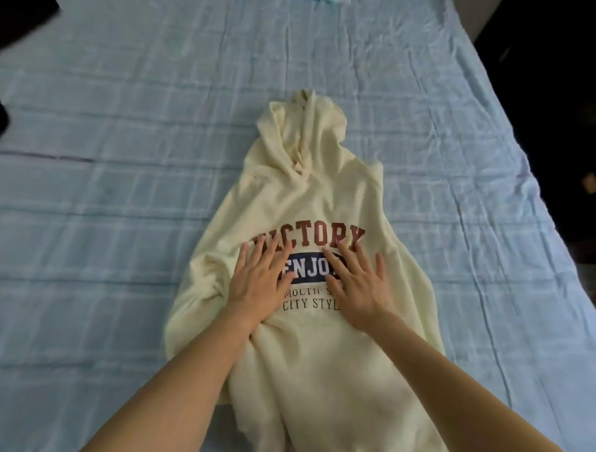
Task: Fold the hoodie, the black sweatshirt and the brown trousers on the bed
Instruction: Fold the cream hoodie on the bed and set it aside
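Note:
A cream hoodie (300, 200) lies front up in the middle of the bed, hood pointing away from me, with red and navy lettering across the chest. Its sleeves look tucked in along both sides. My left hand (258, 284) rests flat on the chest print's left part, fingers spread. My right hand (358, 287) lies flat on the print's right part, fingers spread too. Neither hand grips any cloth. A black garment (25, 22) shows at the far left corner; whether it is the sweatshirt I cannot tell. No brown trousers are in view.
The bed carries a light blue checked sheet (129, 193), wrinkled in places. Its right edge (529, 180) runs diagonally, with dark floor beyond. A bit of pale blue-green cloth (332, 1) peeks in at the top edge.

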Available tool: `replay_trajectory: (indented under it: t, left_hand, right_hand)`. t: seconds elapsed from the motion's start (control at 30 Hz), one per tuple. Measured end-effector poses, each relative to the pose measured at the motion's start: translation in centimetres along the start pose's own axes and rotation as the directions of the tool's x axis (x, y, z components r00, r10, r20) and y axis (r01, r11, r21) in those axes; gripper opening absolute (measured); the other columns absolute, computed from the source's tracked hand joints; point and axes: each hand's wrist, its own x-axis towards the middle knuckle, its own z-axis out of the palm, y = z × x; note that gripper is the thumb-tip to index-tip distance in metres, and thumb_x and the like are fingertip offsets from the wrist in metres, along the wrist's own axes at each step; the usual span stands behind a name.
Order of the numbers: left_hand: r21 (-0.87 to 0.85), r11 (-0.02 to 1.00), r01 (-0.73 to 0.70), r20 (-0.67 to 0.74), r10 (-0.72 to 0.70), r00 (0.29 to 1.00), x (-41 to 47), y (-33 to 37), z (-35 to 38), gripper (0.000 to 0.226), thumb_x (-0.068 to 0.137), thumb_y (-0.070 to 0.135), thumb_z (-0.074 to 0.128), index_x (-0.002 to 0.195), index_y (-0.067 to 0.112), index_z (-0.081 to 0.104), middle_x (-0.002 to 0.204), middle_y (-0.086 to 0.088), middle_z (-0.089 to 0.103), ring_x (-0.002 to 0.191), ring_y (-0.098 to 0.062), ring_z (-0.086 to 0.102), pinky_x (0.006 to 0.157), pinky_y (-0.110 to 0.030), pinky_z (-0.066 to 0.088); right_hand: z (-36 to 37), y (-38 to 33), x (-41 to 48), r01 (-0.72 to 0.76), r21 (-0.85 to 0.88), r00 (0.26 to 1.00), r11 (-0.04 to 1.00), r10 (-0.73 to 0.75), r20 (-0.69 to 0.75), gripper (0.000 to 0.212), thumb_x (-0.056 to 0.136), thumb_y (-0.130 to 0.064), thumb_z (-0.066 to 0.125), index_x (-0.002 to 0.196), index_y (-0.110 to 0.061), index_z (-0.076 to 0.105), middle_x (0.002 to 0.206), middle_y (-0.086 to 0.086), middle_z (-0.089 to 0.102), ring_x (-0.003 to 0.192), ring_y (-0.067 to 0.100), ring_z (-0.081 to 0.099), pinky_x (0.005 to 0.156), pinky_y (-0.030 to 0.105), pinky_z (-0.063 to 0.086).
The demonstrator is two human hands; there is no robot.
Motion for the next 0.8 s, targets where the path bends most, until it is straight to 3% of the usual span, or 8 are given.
replay_trajectory:
  t: [0.1,0.17,0.33,0.47,0.53,0.6,0.67,0.8]
  left_hand:
    - [0.015,0.999,-0.028,-0.142,0.03,0.989,0.7,-0.5,2.9,0.062,0.1,0.057,0.005,0.156,0.031,-0.001,0.163,-0.002,0.0,0.151,-0.025,0.001,0.121,-0.049,0.001]
    - [0.023,0.999,-0.034,-0.151,0.037,0.988,1.0,-0.5,3.4,0.062,0.1,0.057,0.004,0.156,0.03,0.003,0.162,-0.002,0.002,0.151,-0.026,0.006,0.121,-0.05,0.003]
    - [0.045,0.999,0.01,0.028,-0.012,1.0,0.5,0.1,0.8,0.06,0.098,0.055,-0.002,0.15,0.031,-0.021,0.163,-0.002,-0.016,0.151,-0.024,-0.011,0.121,-0.047,-0.007]
    - [-0.034,0.997,0.072,0.223,-0.063,0.973,-3.6,2.9,-2.5,0.063,0.1,0.054,0.011,0.156,0.028,0.0,0.165,-0.004,-0.006,0.151,-0.025,-0.004,0.121,-0.047,-0.003]
    - [-0.085,0.996,0.03,0.186,-0.013,0.983,-8.5,4.2,-2.4,0.063,0.098,0.057,0.008,0.156,0.031,0.008,0.165,0.001,0.003,0.152,-0.023,-0.001,0.12,-0.049,-0.005]
    - [-0.123,0.992,-0.016,0.062,0.024,0.998,-14.2,5.1,-1.3,0.062,0.096,0.057,0.009,0.154,0.035,0.018,0.164,0.006,0.013,0.151,-0.021,0.005,0.12,-0.047,-0.004]
    - [-0.151,0.988,-0.039,-0.068,0.029,0.997,-18.6,5.5,0.3,0.059,0.097,0.055,0.02,0.15,0.033,0.033,0.161,0.005,0.026,0.15,-0.024,0.015,0.12,-0.048,0.004]
    - [-0.109,0.993,-0.046,-0.109,0.034,0.993,-21.7,6.4,3.0,0.061,0.099,0.051,0.026,0.152,0.022,0.034,0.161,-0.002,0.027,0.15,-0.028,0.016,0.12,-0.052,0.01]
  right_hand:
    - [3.7,0.7,0.4,-0.006,-0.015,0.989,1.0,0.004,-0.149,0.058,0.101,-0.058,0.012,0.157,-0.048,0.003,0.167,-0.011,0.01,0.155,0.022,0.002,0.123,0.055,-0.003]
    - [4.7,1.0,0.8,0.008,-0.005,0.978,1.0,-0.009,-0.207,0.057,0.101,-0.058,0.017,0.157,-0.048,0.009,0.166,-0.011,0.019,0.155,0.023,0.011,0.123,0.054,-0.001]
    - [3.2,0.7,0.4,-0.01,-0.008,0.992,1.0,0.009,-0.122,0.057,0.102,-0.056,0.015,0.157,-0.047,0.001,0.168,-0.011,0.005,0.155,0.02,-0.002,0.123,0.051,-0.007]
    - [1.0,-0.9,-3.0,-0.023,0.074,0.999,0.997,0.019,0.051,0.057,0.106,-0.046,0.019,0.16,-0.033,0.007,0.169,-0.004,0.003,0.155,0.023,-0.002,0.123,0.048,0.002]
    - [0.8,-1.6,-7.5,-0.019,0.202,0.995,0.979,-0.001,0.099,0.055,0.106,-0.046,0.022,0.159,-0.032,0.015,0.168,-0.005,0.009,0.155,0.021,0.003,0.122,0.046,0.005]
    - [1.8,-2.0,-13.3,-0.018,0.254,0.995,0.967,-0.007,0.096,0.055,0.106,-0.049,0.023,0.159,-0.037,0.015,0.168,-0.007,0.01,0.155,0.02,0.004,0.122,0.046,0.003]
    - [3.3,-2.0,-18.4,-0.012,0.22,0.997,0.976,-0.004,0.073,0.056,0.105,-0.05,0.021,0.159,-0.042,0.008,0.168,-0.008,0.007,0.155,0.02,0.003,0.123,0.043,0.0]
    - [6.0,-1.7,-22.3,0.029,0.151,0.997,0.988,-0.04,0.068,0.058,0.105,-0.048,0.018,0.158,-0.04,-0.003,0.168,-0.008,0.003,0.156,0.02,0.001,0.123,0.038,-0.002]
